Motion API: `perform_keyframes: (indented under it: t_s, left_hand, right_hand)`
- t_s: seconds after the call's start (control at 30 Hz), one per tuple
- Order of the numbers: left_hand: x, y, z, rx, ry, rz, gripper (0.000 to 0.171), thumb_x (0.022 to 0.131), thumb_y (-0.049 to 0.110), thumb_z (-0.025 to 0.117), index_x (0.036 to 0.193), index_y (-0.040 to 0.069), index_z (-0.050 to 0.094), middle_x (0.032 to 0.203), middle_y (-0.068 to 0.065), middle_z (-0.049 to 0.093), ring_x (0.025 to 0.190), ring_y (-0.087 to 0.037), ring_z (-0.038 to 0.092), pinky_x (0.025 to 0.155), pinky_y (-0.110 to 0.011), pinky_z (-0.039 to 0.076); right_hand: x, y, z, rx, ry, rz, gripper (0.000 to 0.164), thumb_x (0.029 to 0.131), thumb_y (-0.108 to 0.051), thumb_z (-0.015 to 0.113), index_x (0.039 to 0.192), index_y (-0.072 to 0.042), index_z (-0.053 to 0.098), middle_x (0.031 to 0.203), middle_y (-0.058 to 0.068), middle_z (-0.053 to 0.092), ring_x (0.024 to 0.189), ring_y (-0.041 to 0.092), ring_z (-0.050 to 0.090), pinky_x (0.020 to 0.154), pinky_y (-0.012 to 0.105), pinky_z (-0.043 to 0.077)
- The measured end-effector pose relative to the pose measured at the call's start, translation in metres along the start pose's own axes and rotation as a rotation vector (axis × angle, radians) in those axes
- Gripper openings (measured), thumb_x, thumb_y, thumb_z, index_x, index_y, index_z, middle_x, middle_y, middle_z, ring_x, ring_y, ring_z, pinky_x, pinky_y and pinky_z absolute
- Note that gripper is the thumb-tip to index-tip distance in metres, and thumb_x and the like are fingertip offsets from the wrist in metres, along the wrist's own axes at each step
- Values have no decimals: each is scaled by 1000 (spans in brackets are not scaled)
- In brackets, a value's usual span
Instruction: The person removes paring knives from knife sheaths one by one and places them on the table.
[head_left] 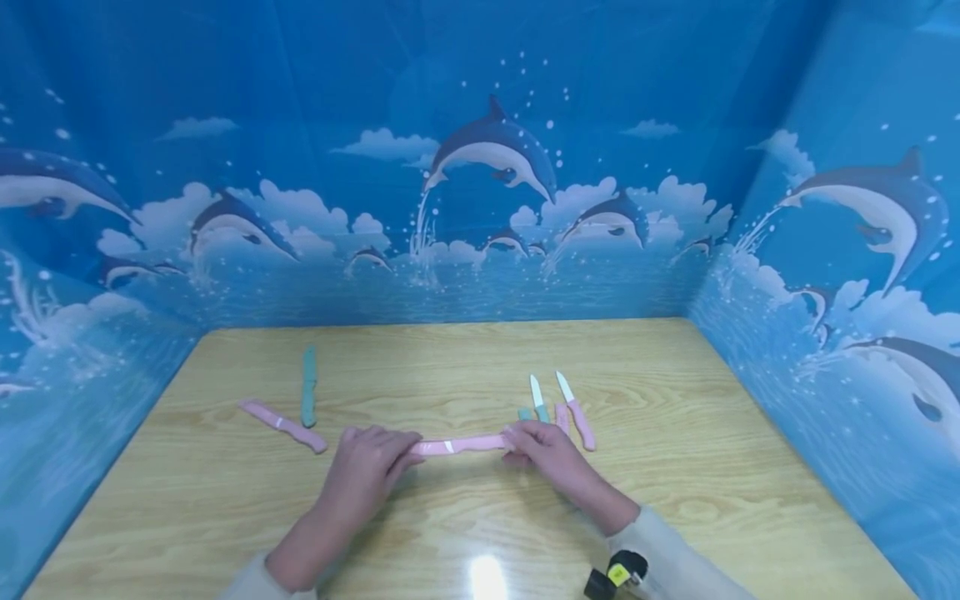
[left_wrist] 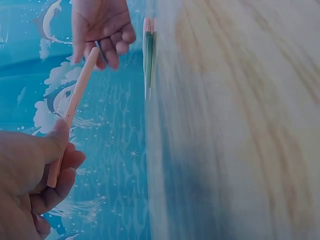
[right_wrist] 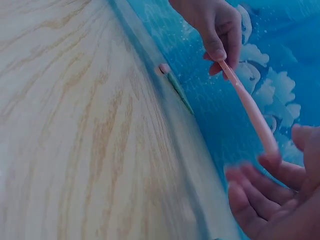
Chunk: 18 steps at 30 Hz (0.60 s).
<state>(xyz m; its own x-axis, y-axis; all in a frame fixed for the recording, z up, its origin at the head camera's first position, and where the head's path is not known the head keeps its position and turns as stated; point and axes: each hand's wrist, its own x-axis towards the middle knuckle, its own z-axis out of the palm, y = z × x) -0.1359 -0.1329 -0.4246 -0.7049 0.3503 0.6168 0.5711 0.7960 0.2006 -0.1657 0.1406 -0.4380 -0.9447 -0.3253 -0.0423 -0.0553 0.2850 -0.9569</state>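
Note:
A pink knife in its pink sheath [head_left: 468, 444] lies level between both hands, a short white strip of blade showing where handle and sheath meet. My left hand [head_left: 369, 462] pinches the sheath end between thumb and fingers, plainest in the left wrist view. At the handle end is my right hand [head_left: 552, 458]; in the right wrist view its fingers [right_wrist: 257, 197] are spread and relaxed, the forefinger touching the handle tip and the thumb apart from it. Just beyond the right hand lie a green knife [head_left: 537, 390] and a pink knife [head_left: 576, 412], both with bare white blades.
Beside those bare knives are a pink sheath [head_left: 562, 417] and a green sheath [head_left: 524, 413], partly hidden. On the left of the wooden table [head_left: 420, 367] rest a sheathed green knife [head_left: 309, 387] and a sheathed pink knife [head_left: 283, 425]. Dolphin-print curtains [head_left: 337, 75] border the table.

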Motion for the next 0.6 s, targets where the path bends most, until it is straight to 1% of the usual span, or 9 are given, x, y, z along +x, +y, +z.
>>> perform_keyframes:
  t_s: [0.07,0.17,0.23,0.33,0.43,0.53,0.6]
  left_hand:
    - [-1,0,1,-3,-2,-2,24,72,23,81,92,14,72,81,0,76,69,-13,64,60,-26,35]
    - [-2,-1,2,-9,-8,-8,23,73,24,80,93,14,72,81,0,76,69,-13,65,60,-26,35]
    - [-2,-1,3,-13,-16,-15,23,74,25,79,93,14,72,81,0,76,69,-13,65,60,-26,35]
    - [-2,-1,3,-19,-28,-27,23,74,25,79,94,15,72,82,-1,76,70,-13,65,61,-25,35]
    - [-2,0,3,-26,-34,-36,24,75,25,79,94,14,72,83,-1,76,71,-14,66,61,-25,34]
    - [-2,0,3,-30,-35,-44,24,74,25,79,94,14,72,83,-1,76,71,-13,66,61,-25,34]
    - [-2,0,3,-30,-36,-46,23,75,25,79,94,14,72,84,-1,76,71,-13,66,61,-25,34]
  right_hand:
    - [-2,-3,2,-81,31,-62,35,93,-31,60,118,-5,61,115,18,66,103,29,63,92,45,52]
    - [-5,-8,4,-251,60,-191,49,87,-35,68,127,-11,56,130,13,59,117,27,55,98,48,47]
    - [-7,-11,6,-363,64,-282,57,83,-36,72,130,-11,53,134,12,56,121,27,51,100,50,44]
    - [-11,-15,9,-514,64,-401,63,80,-38,73,132,-8,51,135,13,55,124,27,48,102,49,43]
    - [-13,-16,11,-639,81,-492,61,81,-37,72,131,-7,53,133,14,57,122,27,51,100,46,45]
    - [-13,-15,12,-713,109,-584,55,80,-31,73,126,-6,56,127,15,61,117,27,56,97,44,48]
    - [-12,-14,12,-734,125,-636,50,79,-26,74,122,-5,59,121,16,65,112,27,59,93,42,51]
